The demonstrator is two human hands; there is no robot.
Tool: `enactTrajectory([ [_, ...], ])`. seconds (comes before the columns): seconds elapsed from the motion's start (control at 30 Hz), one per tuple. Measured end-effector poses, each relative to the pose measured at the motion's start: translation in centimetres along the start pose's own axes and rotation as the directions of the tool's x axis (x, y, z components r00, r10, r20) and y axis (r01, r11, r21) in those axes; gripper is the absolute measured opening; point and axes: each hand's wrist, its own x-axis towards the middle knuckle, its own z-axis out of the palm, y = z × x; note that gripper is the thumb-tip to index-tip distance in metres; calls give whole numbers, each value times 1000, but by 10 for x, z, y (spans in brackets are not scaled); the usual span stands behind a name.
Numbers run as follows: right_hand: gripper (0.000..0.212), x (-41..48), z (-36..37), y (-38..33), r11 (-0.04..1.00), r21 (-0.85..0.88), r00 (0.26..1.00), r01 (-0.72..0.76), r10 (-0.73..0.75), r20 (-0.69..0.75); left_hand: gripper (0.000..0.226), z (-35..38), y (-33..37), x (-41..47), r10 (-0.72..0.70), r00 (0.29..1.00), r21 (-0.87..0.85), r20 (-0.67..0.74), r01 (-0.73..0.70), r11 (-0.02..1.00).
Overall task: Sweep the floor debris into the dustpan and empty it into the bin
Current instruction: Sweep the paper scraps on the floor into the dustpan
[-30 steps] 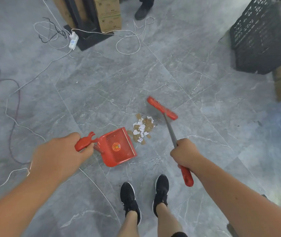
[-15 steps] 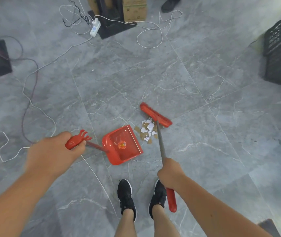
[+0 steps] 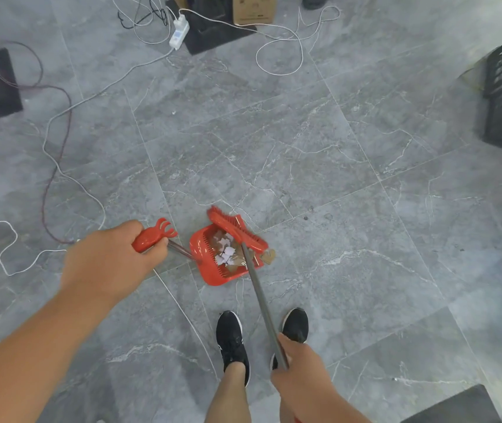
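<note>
Glossy, seemingly plastic dustpan (image 3: 210, 271); paper scraps (image 3: 225, 254)

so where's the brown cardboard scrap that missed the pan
In the head view it lies on the grey floor at the red plastic dustpan's right edge, the brown cardboard scrap just beyond the red broom head.

The red plastic dustpan (image 3: 210, 264) carries a row of comb-like teeth along its inner wall and a red claw-shaped grip (image 3: 152, 238) on a thin grey shaft. Inside the dustpan lie white paper scraps (image 3: 225, 254) and brown cardboard bits (image 3: 269, 256), one brown piece at the dustpan's edge. Across the dustpan's mouth sits the red broom head (image 3: 234, 228) on its plain grey metal pole (image 3: 261, 300). Under the dustpan spreads the grey marbled tile floor (image 3: 335, 178), veined in white. Below the dustpan stand two black shoes (image 3: 231, 337) with white sole edges. Far above the dustpan trail white cables (image 3: 277, 41) and one dark red cable (image 3: 60, 141).
</note>
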Motion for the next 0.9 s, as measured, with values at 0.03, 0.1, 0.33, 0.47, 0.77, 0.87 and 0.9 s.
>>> enactTrajectory([
  [0.03,53,-3,-1,2,1000,18,1000,9,-9,-16,46,-1,-3,2,2,1000,-4,1,-2,1000],
  [0.1,56,-9,-3,2,1000,17,998,11,-10,-68,46,-3,-8,4,16,1000,-8,1,-16,1000],
  [0.33,22,6,-32,-28,1000,6,976,-28,29,-216,47,-11,-18,20,155,986,29,58,-157,987],
  [0.47,21,36,-59,-62,985,127,958,-119,148,-247,51,-15,-19,36,253,963,50,93,-258,965],
  [0.77,7,17,-14,-72,818,562,972,-123,214,-100,50,-22,-21,37,378,890,154,255,-423,893],
  [0.87,7,10,-2,-81,747,658,977,-96,197,-82,38,-19,-17,30,417,870,92,262,-453,887],
  [0.9,9,7,0,-84,725,682,982,-91,181,-61,35,-17,-17,29,424,869,86,255,-457,885],
])
